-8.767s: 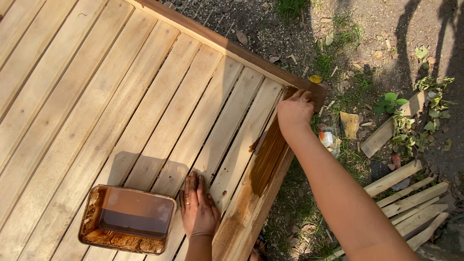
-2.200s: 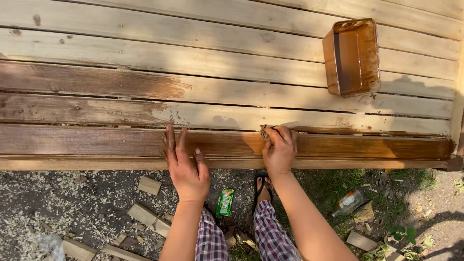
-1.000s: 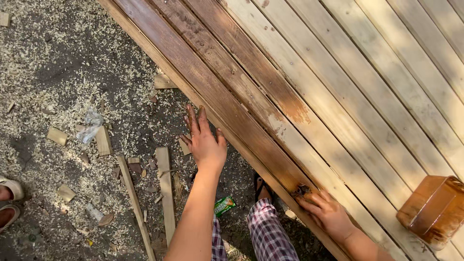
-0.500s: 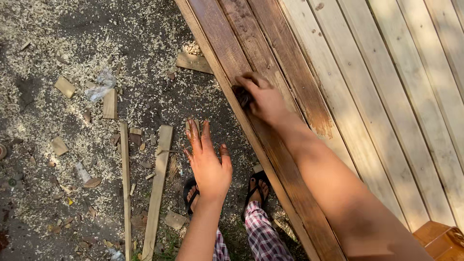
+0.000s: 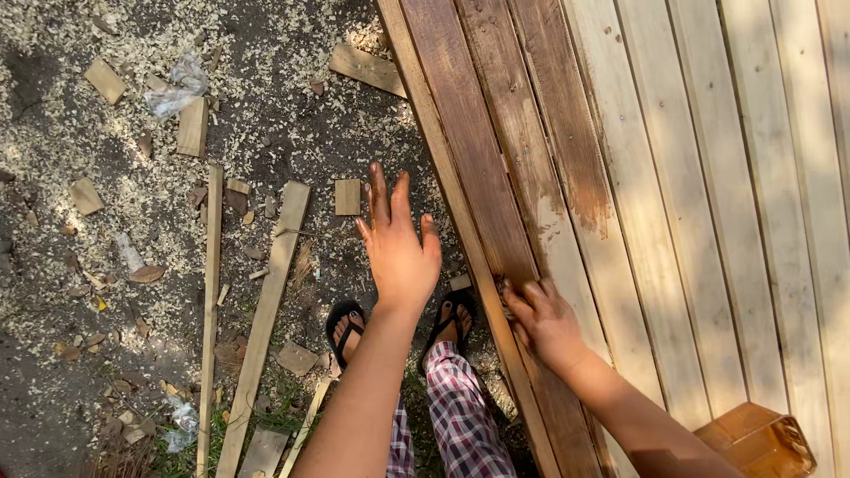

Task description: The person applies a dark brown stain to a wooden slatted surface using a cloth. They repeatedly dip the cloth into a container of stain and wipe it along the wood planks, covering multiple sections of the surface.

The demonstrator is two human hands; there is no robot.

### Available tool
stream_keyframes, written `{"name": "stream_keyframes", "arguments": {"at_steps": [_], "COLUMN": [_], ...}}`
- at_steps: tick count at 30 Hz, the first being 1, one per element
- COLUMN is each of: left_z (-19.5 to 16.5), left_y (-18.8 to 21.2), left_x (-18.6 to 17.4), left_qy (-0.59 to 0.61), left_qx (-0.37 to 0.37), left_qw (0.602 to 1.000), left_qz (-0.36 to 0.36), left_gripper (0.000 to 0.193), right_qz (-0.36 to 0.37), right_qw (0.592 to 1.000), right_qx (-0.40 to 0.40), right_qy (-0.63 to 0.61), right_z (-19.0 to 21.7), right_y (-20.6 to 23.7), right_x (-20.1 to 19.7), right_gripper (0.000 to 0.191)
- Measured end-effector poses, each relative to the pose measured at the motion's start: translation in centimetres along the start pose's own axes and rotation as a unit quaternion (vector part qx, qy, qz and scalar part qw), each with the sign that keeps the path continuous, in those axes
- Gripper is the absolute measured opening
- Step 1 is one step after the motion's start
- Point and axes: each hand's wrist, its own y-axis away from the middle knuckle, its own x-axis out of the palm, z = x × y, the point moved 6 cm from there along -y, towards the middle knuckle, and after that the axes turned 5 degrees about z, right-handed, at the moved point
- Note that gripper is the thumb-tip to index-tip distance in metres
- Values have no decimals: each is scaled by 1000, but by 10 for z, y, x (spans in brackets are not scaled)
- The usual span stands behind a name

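Half-stained plank deck (image 5: 673, 177) over sawdust-strewn ground (image 5: 106, 292)

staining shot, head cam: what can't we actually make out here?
- Whatever the right hand presses on the stained board: hidden by its curled fingers, only a dark scrap shows.
- The brown tub: cut off by the bottom edge, contents unseen.
- The panel's far boards: run out of frame top and right.
- Left hand: spread out, whether it touches anything is unclear.

bright sunlight, dappled hard shadows on ground, sharp focus, mild glare
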Motion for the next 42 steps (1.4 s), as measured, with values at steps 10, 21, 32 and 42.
{"name": "stream_keyframes", "arguments": {"at_steps": [10, 21, 32, 42], "left_z": [15, 21, 27, 4], "left_y": [-4, -8, -2, -68], "left_x": [-6, -26, -19, 62], "left_qy": [12, 20, 61, 312], "left_qx": [-51, -57, -60, -130], "left_qw": [998, 998, 996, 929], "left_qz": [30, 19, 22, -151], "left_gripper": [55, 54, 57, 35], "right_qz": [115, 528, 392, -196], "right_qw": [990, 838, 892, 975], "right_qx": [4, -142, 154, 4], "right_qy": [-76, 3, -167, -109], "right_z": [-7, -7, -34, -18], "right_y": [97, -20, 50, -256], "right_x": [14, 11, -61, -89], "right_gripper": [56, 20, 23, 34]}}
